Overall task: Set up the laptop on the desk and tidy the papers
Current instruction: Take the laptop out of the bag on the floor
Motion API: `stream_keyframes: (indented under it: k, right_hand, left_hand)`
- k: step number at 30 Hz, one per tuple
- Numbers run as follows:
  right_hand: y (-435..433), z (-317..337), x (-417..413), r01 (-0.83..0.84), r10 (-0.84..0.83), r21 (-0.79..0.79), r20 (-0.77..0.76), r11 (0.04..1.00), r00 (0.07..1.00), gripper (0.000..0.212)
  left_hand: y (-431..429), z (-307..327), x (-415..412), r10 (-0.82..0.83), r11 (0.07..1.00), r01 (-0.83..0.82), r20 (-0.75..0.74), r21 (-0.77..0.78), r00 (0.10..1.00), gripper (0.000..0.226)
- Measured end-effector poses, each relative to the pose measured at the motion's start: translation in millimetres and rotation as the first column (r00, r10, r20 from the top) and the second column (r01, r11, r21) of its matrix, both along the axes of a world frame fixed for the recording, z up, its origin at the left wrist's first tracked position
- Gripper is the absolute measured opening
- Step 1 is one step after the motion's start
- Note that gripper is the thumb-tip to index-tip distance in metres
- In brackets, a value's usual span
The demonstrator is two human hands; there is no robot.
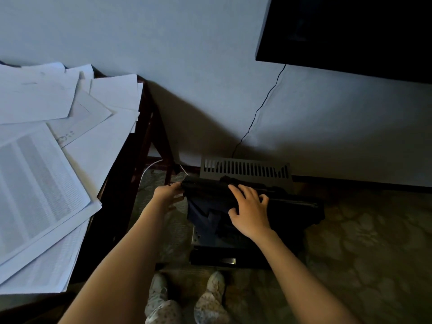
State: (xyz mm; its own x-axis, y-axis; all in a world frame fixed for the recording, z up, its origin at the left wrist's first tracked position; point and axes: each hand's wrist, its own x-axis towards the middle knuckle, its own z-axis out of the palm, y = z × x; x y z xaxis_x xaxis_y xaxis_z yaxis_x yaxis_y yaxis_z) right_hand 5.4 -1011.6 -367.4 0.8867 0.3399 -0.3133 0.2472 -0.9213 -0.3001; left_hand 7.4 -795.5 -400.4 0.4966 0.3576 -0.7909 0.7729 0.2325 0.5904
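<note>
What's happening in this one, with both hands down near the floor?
A person stands by the wall and bends over a black bag that sits low, next to the desk. The left hand holds the bag's left end and the right hand rests on its top. No laptop is in sight yet. Loose papers lie overlapping and untidy across the desk.
</note>
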Motion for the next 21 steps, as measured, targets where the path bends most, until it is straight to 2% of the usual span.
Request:
stream_keyframes:
  k: [3,6,9,11,15,17,19,21]
  right_hand:
    - [-3.6,-1.5,-0.7,0.060,-0.064,0.071,0.044,0.996,0.997,0.042]
    - [-2.8,-2.5,1.5,0.119,-0.126,0.077,0.097,0.990,0.987,0.035]
    - [-1.7,-4.1,5.2,0.119,-0.124,0.061,0.094,0.991,0.988,0.034]
    - [-1.1,-4.8,6.9,0.134,-0.139,0.061,0.084,0.989,0.987,0.034]
    - [-2.3,-5.0,10.2,0.138,-0.144,0.075,0.080,0.988,0.986,0.032]
    - [-3.0,-3.7,10.5,0.136,-0.142,0.080,0.077,0.987,0.987,0.032]
    - [-2.6,-1.2,9.5,0.141,-0.147,0.080,0.080,0.987,0.986,0.032]
    - [-2.5,1.2,9.4,0.141,-0.149,0.093,0.081,0.986,0.986,0.033]
  left_hand:
    - [2.8,-5.6,-9.0,-0.004,0.997,0.001,-0.033,-0.083,0.999,0.014]
    - [1.9,-9.9,-10.1,-0.006,0.999,0.003,-0.072,-0.042,0.997,0.040]
    - [5.4,-17.2,-6.8,0.036,0.999,-0.035,-0.061,0.017,0.997,0.034]
    - [8.2,-21.1,-3.4,0.030,0.991,-0.026,-0.030,0.132,0.999,0.015]
    - [0.5,-17.8,-2.2,-0.064,0.965,0.077,-0.059,0.251,0.996,0.020]
    - [-6.2,-10.6,-3.0,-0.112,0.914,0.130,-0.068,0.384,0.991,0.019]
    - [-16.9,2.7,-5.5,-0.112,0.829,0.088,0.010,0.552,0.994,0.021]
    - [-31.5,21.0,-7.6,-0.244,0.747,0.073,0.170,0.660,0.955,0.010]
